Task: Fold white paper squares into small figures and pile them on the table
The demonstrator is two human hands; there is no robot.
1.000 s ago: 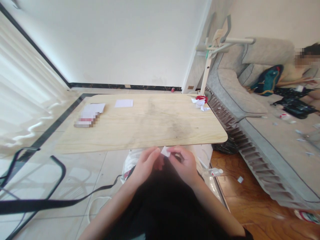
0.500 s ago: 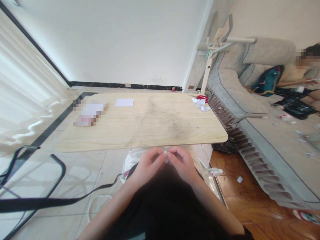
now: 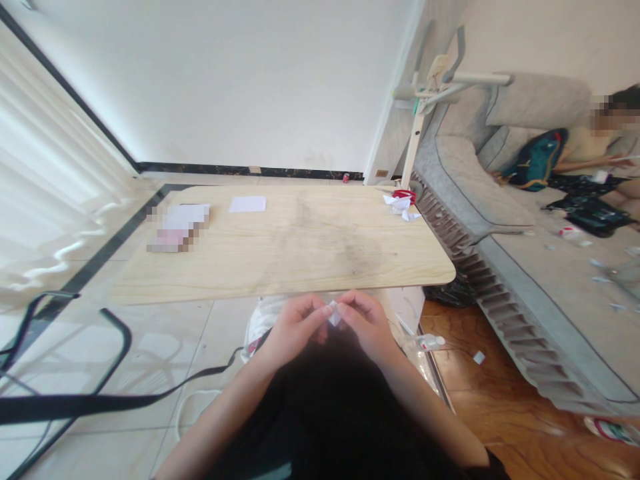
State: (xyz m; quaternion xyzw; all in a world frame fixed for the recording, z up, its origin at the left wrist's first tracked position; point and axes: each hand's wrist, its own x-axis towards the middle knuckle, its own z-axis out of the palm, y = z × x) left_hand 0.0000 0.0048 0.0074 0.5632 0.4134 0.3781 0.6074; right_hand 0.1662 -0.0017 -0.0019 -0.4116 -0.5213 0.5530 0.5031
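A small piece of folded white paper [image 3: 334, 315] sits between my two hands, in front of my dark top and just off the table's near edge. My left hand [image 3: 299, 325] pinches its left side between thumb and fingers. From the other side, my right hand [image 3: 364, 324] grips it the same way. Its lower part tapers to a point. The fingers cover some of the paper.
The wooden table [image 3: 250, 260] bears a white paper sheet [image 3: 248, 204], a blurred-out stack [image 3: 180, 227] and folded paper shapes [image 3: 400, 205] by a red item. A person sits on the grey sofa [image 3: 525, 260] at right. A black strap [image 3: 125, 403] crosses at left.
Both hands have shifted slightly, and more of the folded paper shows between the fingertips. The things on the table stay where they were.
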